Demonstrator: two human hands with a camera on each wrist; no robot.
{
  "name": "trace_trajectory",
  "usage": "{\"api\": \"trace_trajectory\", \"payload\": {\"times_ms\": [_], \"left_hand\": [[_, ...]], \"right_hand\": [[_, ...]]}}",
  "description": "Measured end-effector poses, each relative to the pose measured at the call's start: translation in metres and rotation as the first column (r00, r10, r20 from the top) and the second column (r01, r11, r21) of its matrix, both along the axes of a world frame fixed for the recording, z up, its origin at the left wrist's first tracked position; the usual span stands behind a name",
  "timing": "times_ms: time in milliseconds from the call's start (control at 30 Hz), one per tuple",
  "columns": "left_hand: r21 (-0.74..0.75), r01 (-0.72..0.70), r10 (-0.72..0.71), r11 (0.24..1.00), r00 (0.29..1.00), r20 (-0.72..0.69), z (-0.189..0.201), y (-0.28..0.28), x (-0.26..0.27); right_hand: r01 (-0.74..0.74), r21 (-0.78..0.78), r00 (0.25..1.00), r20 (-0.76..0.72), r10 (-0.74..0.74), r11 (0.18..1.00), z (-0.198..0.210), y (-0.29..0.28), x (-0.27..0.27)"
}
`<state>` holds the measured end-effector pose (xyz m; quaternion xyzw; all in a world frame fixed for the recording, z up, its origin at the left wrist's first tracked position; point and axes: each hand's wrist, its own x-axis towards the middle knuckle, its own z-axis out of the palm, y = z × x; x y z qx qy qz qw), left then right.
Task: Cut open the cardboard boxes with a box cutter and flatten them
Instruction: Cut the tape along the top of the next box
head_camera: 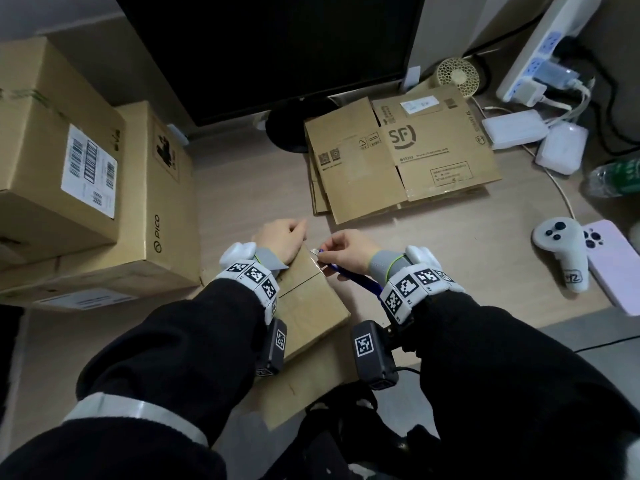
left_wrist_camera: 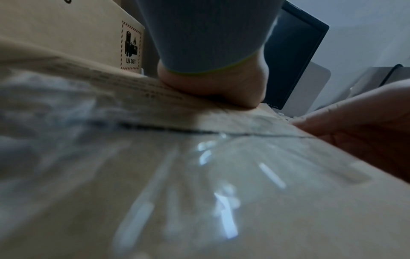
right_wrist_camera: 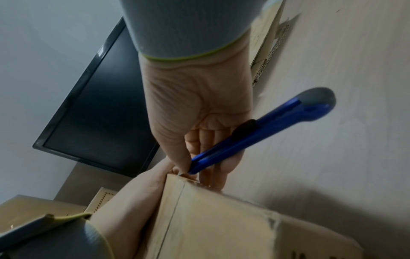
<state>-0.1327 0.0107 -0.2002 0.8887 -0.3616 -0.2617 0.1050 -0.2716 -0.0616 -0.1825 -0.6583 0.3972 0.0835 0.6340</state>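
A small taped cardboard box (head_camera: 311, 299) lies on the desk in front of me, its centre seam (right_wrist_camera: 175, 208) running away from me. My left hand (head_camera: 282, 239) lies over the box's far left corner, its heel (left_wrist_camera: 213, 87) pressing down on the top; its fingers are hidden over the far edge. My right hand (head_camera: 346, 247) grips a blue box cutter (right_wrist_camera: 261, 131). The cutter's blade tip (right_wrist_camera: 180, 173) touches the far end of the seam. Clear tape (left_wrist_camera: 221, 184) shines along the box top.
Two large closed boxes (head_camera: 59, 161) are stacked at the left. Flattened cardboard (head_camera: 401, 157) lies at the back, in front of a dark monitor (head_camera: 270, 46). A white controller (head_camera: 561, 251) and a phone (head_camera: 613, 265) sit to the right, a power strip (head_camera: 540, 53) behind.
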Motion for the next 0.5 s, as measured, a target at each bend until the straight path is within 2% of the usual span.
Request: {"api": "trace_trajectory", "payload": {"times_ms": [500], "left_hand": [[-0.048, -0.058, 0.057, 0.997, 0.998, -0.038, -0.001, -0.01, 0.011]], "right_hand": [[0.002, -0.032, 0.999, 0.033, -0.001, 0.999, -0.001, -0.016, 0.003]]}}
